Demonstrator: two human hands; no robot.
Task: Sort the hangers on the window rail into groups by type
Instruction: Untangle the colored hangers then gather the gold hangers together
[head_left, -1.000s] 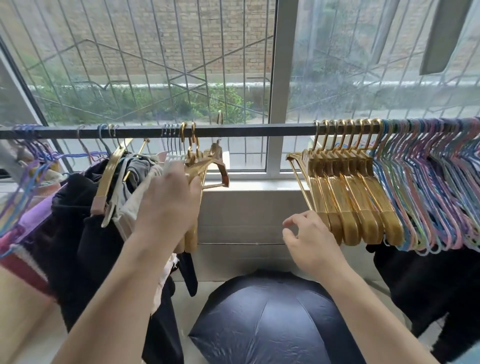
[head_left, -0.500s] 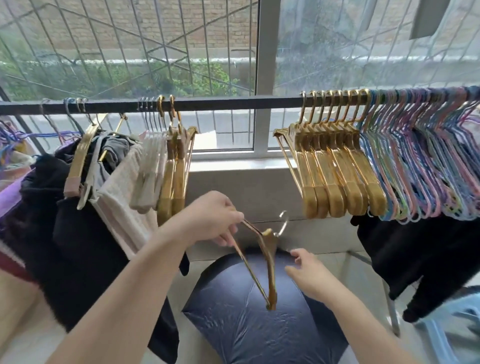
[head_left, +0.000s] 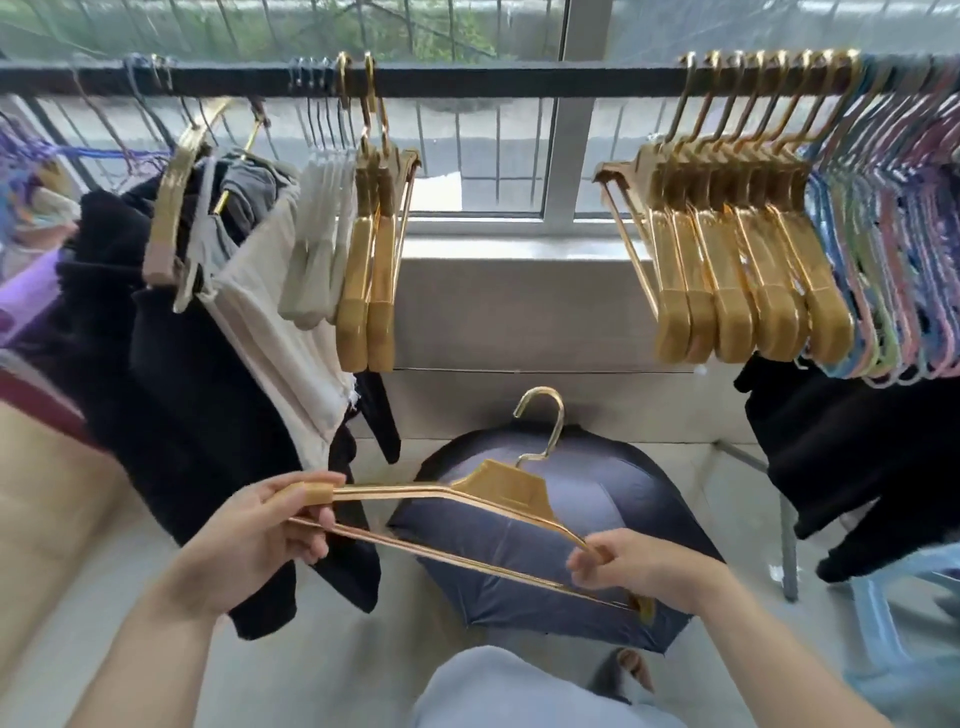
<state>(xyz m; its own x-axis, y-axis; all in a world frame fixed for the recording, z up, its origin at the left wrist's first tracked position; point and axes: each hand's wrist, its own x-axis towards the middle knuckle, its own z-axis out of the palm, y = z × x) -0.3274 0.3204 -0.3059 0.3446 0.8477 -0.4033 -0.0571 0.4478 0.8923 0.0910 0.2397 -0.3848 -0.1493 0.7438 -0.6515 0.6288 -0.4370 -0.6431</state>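
A gold hanger (head_left: 511, 488) lies level in front of me, off the rail, hook pointing up. My left hand (head_left: 249, 540) grips its left end, and my right hand (head_left: 631, 569) grips its right end. The dark window rail (head_left: 519, 83) runs across the top. Two gold hangers (head_left: 371, 270) hang left of centre beside several white hangers (head_left: 319, 244). A group of several gold hangers (head_left: 727, 270) hangs right of centre, with many pastel thin hangers (head_left: 893, 249) packed to their right.
Dark and beige clothes (head_left: 208, 364) hang on hangers at the left of the rail. An open dark blue umbrella (head_left: 550, 535) lies on the floor below the hanger. Black clothes (head_left: 857, 452) hang at the right above a light blue plastic stool (head_left: 904, 623).
My left hand took one gold hanger off the left cluster and lowered it. My right hand came over and took its other end; the hanger turned from hanging edge-on to level.
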